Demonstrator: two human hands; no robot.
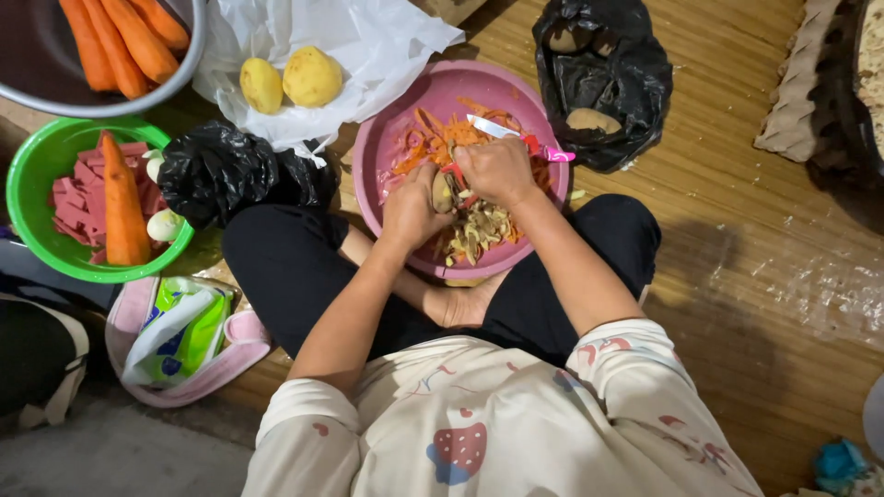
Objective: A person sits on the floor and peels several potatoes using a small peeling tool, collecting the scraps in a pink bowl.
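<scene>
Woven straw floor mat [737, 184] in warm indoor light, grey bare floor [110, 456] at lower left

Looks to me like home, food prep done on floor, no tabletop. I see woven mat floor [737, 230], person sitting cross-legged in patterned house clothes. Around them: pink basin [387, 138] with carrot and potato peelings, green bowl [37, 175] with carrot and sliced pink strips, metal bowl [55, 92] of peeled carrots, two peeled potatoes [290, 81] on white plastic bag [368, 37], black bags [603, 83], egg tray [801, 101] at edge.
</scene>
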